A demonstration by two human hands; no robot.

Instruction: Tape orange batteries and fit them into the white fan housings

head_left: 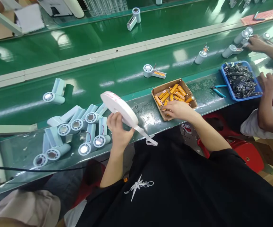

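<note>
Head-worn view, facing forward and down, close above workbench (144, 113)

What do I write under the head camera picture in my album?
Left hand holds a round white tape roll; right hand is in a brown cardboard box of orange battery-like cylinders.

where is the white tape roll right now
In the head view, the white tape roll is just left of centre, held in the left hand, left of the cardboard box.
</note>
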